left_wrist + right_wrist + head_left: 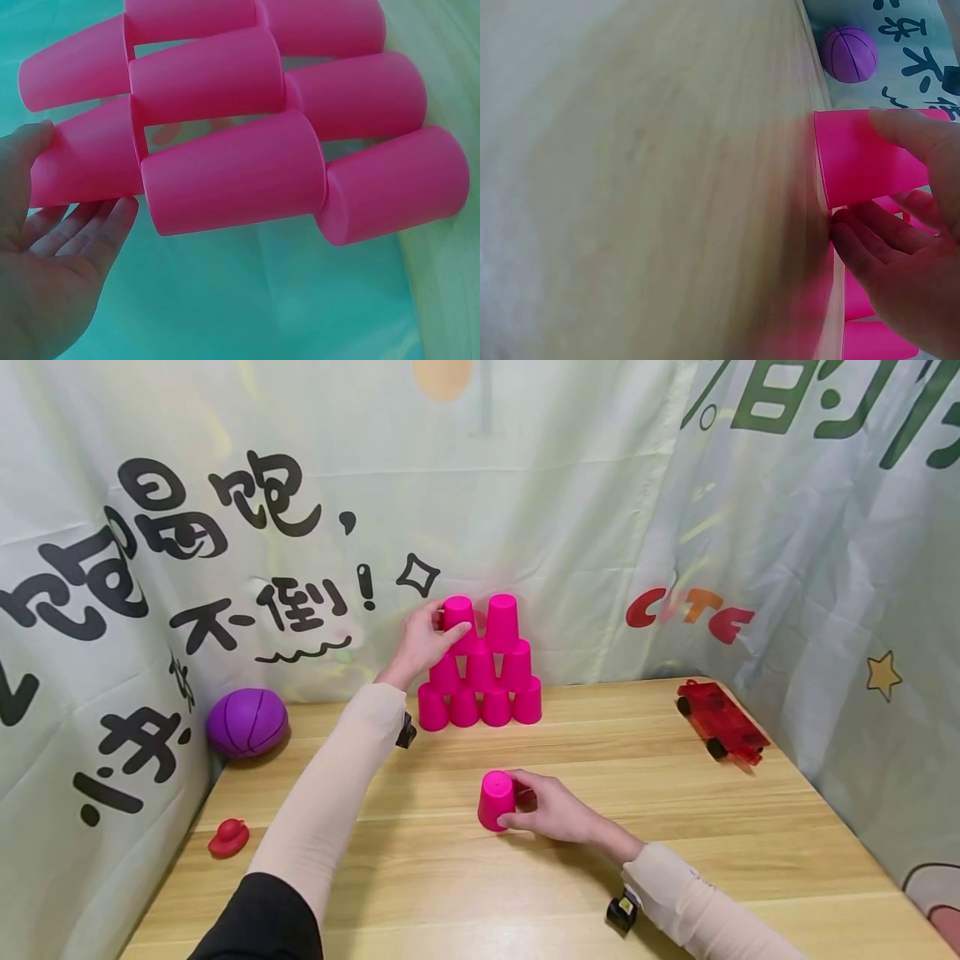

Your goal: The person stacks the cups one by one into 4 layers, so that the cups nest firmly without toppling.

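Upside-down pink cups [480, 667] stand in a three-level stack at the back of the table, with two on the top level. My left hand [418, 642] grips the top-left cup [458, 608], which sits on the level below. In the left wrist view, the thumb lies on one side of that held cup [90, 154] and the fingers on the other. Nearer the front, my right hand [558, 810] holds a single upside-down cup [495, 800] at the table surface. The right wrist view shows this front cup [866, 161] between thumb and fingers.
A purple ball [247, 722] sits at the table's back left, with a small red hat-shaped object [228, 838] in front of it. At the right edge is a red toy car [722, 722]. Printed cloth [570, 527] hangs close behind the stack.
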A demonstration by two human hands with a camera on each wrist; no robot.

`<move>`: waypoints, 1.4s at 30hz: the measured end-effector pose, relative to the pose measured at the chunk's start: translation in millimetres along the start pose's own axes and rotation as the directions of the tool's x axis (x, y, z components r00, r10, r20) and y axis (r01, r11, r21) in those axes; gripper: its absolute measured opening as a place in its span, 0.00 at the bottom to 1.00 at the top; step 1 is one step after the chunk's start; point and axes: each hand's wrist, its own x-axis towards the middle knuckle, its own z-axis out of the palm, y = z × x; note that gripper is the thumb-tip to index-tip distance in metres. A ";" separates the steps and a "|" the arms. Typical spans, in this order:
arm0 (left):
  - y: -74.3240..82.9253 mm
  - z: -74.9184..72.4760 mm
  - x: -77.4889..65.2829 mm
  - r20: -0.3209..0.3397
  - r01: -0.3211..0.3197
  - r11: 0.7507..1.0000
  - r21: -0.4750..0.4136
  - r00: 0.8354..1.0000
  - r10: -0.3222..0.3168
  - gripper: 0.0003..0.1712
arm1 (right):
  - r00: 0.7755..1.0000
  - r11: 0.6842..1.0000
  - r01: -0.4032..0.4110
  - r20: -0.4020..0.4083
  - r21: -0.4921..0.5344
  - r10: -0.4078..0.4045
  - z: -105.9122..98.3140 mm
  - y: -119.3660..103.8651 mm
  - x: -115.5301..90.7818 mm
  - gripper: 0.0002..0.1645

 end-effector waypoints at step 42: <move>-110.4 0.1 -60.3 -0.028 0.128 0.982 -0.137 0.991 -0.133 0.25 | 1.000 0.999 -0.028 -0.001 0.018 0.028 0.8 -1.2 -1.3 0.38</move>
